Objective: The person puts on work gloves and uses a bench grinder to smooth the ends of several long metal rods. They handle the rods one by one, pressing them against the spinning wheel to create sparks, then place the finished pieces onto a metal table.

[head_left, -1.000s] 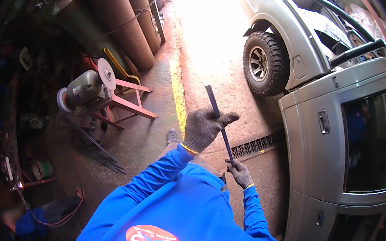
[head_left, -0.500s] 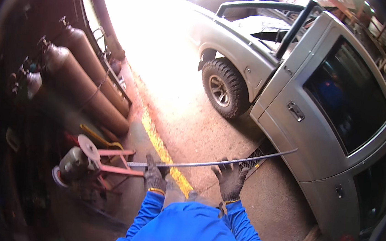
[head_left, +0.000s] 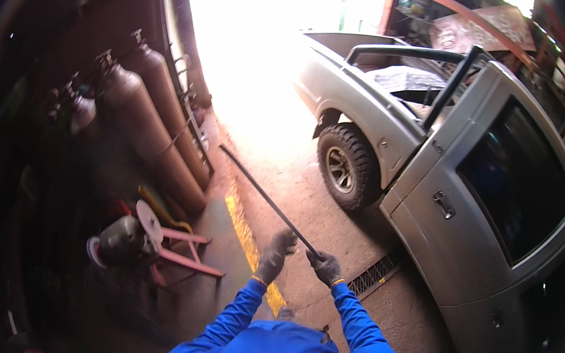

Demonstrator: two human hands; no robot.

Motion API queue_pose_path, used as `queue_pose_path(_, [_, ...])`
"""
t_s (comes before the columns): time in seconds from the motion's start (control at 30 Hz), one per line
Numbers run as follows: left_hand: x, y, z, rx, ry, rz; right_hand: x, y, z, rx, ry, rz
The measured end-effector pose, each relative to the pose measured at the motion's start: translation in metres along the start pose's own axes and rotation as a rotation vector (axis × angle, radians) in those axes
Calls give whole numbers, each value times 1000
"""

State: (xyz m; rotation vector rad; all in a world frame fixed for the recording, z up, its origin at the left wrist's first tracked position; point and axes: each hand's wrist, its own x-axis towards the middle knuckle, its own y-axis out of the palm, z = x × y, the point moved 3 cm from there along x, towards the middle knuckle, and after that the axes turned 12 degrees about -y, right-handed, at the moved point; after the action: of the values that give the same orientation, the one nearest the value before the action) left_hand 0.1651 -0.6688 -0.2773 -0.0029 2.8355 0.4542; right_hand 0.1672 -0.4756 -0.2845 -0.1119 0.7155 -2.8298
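A long, thin ribbed steel bar (head_left: 264,194) slants away from me, its far end pointing up and left toward the bright doorway. My right hand (head_left: 325,268), in a dark work glove, is wrapped round its near end. Just left of the bar is my left hand (head_left: 272,259), gloved too, its fingers loosely stretched beside the rod. Whether those fingertips touch it I cannot tell. Both arms wear blue sleeves.
A bench grinder (head_left: 122,240) on a pink stand (head_left: 188,259) stands at left. Behind it lean brown gas cylinders (head_left: 149,121). A silver pickup truck (head_left: 421,209) fills the right side, with a floor grate (head_left: 373,275) beside it. A yellow line (head_left: 241,223) crosses the floor.
The bar has swung from lying crosswise to pointing away from me. My right hand has closed round its near end; my left hand has shifted right, off the bar's left part.
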Motion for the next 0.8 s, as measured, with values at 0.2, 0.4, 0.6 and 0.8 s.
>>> queue_pose_path(0.2, [-55,7,-61,-329,-2,-97,-54,-13,28,-78,63,304])
queue_pose_path(0.4, [-104,-19,-35,-448,-189,-255,-129,-5,7,114,288,565])
queue_pose_path(0.6, [-117,-76,-36,-581,-283,-342,-203,-21,-67,86,630,523])
queue_pose_path(0.8, [-135,-92,-78,-430,-311,-11,-219,-8,-77,-7,440,237])
